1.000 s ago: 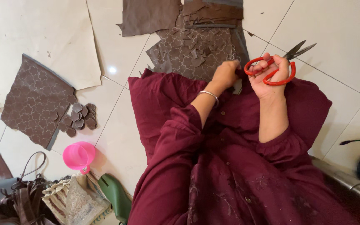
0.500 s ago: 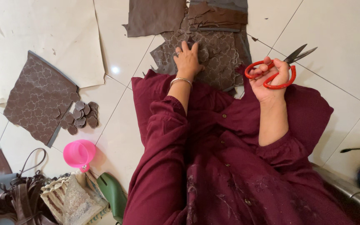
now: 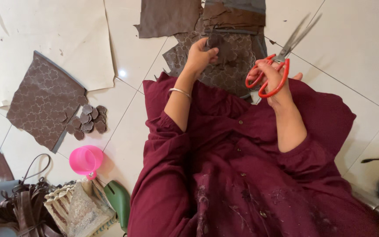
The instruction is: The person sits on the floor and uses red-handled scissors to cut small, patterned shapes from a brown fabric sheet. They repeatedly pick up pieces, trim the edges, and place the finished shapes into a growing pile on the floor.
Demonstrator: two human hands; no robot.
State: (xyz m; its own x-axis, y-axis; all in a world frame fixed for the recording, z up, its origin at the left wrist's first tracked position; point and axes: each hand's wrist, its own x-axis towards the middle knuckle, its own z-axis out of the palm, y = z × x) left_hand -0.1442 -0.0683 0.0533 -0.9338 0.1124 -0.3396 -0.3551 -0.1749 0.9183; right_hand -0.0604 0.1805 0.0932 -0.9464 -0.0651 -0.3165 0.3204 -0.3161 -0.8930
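Leather sheet (image 3: 231, 66), brown and stamped with a clover pattern, lies on the floor tiles (image 3: 356, 39) in front of the person's knees, its near edge ragged with cut-outs. A second stamped sheet (image 3: 44, 103) lies well apart to the left, with a small heap of cut shapes (image 3: 88, 120) touching its corner, so much seems left to cut. Scissors (image 3: 281, 61), red-handled, blades apart, hang in the right hand (image 3: 275, 81), fingers through the loops. Left hand (image 3: 200, 57) pinches a small piece (image 3: 214, 40) above the sheet.
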